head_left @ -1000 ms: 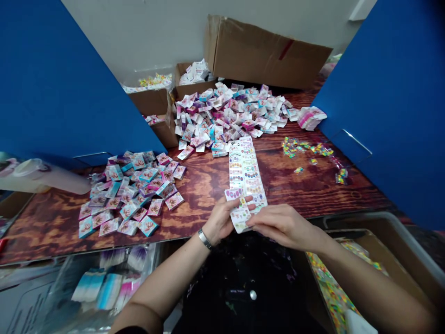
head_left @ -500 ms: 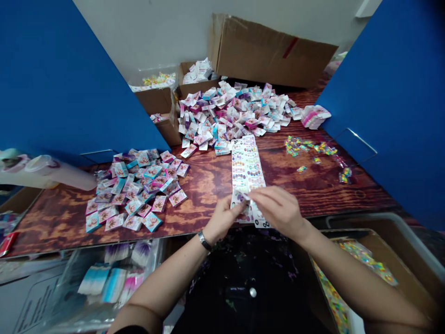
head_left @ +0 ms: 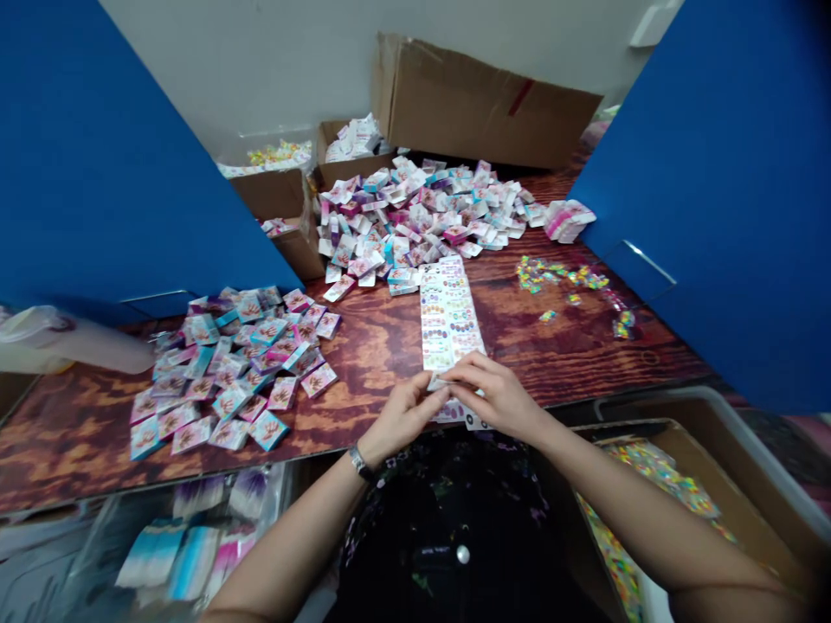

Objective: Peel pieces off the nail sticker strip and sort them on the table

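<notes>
My left hand [head_left: 403, 417] and my right hand [head_left: 499, 396] meet near the table's front edge. Between their fingertips they pinch a small whitish folded piece [head_left: 439, 381], its kind too small to make out. Beneath them two long white sheets of printed stickers [head_left: 447, 316] lie side by side, with rows of small coloured designs. My hands cover part of the sheets' lower ends. To the left is a pile of small printed boxes [head_left: 230, 368], closed as far as I can see. A larger heap of small cartons [head_left: 421, 212], many with flaps up, lies beyond the sheets.
Small bright packets [head_left: 562, 275] are scattered at the right, near a bundle of flat cartons [head_left: 567, 221]. A big cardboard box [head_left: 486, 104] stands at the back. Blue panels [head_left: 655, 208] flank the table. Below its edge are a clear bin [head_left: 266, 484] and an open carton [head_left: 688, 459].
My right hand has come down and closer to my left, and both now pinch the small whitish piece together. The whole view has shifted slightly.
</notes>
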The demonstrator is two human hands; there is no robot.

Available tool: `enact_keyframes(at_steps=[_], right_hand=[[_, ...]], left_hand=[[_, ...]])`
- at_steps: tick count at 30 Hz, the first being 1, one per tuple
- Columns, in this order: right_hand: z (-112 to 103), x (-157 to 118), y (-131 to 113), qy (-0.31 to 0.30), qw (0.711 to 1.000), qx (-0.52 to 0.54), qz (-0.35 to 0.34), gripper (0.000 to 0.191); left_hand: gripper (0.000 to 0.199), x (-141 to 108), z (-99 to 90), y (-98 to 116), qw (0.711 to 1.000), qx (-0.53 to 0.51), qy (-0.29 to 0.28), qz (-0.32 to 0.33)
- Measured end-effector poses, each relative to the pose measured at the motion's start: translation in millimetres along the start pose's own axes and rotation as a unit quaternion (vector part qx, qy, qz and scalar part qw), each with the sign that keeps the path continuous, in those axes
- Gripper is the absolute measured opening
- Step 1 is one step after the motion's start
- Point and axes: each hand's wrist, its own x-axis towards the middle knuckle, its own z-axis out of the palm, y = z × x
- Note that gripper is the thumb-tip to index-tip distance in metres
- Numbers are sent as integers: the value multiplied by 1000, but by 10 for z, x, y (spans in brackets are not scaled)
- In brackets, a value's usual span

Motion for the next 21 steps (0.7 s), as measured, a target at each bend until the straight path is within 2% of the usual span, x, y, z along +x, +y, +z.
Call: enact_keyframes(at_steps=[2,4,6,9,11,14,16,18,21], right_hand=[[27,16,1,28,998,11,55,26],[56,16,11,39,997,-9,66,28],[61,6,32,28,998,-21,51,20],[-56,-24,147,1,999,-8,51,15],[-267,-51,341,19,996,-40,81,15],[-770,-88,828,67,978,-150,130,19],[-1143,-101,1212,7,962,-230,146,20],[-1442,-100,1555,-94,936,-302,154,20],[-1643,-82,1902,-150,928,-303,155,15]], left_hand=[[32,18,8,-53,991,127,43,26],[35,46,34,-97,978,190,75,43],[33,78,74,-127,978,190,77,47],[33,116,120,-164,992,113,54,19],[41,130,112,-197,997,57,54,-4],[43,128,35,-261,997,32,64,-24],[41,121,-24,-301,997,33,66,-39],[44,120,-58,-327,996,29,71,-53],[45,137,-55,-326,995,26,75,-62]])
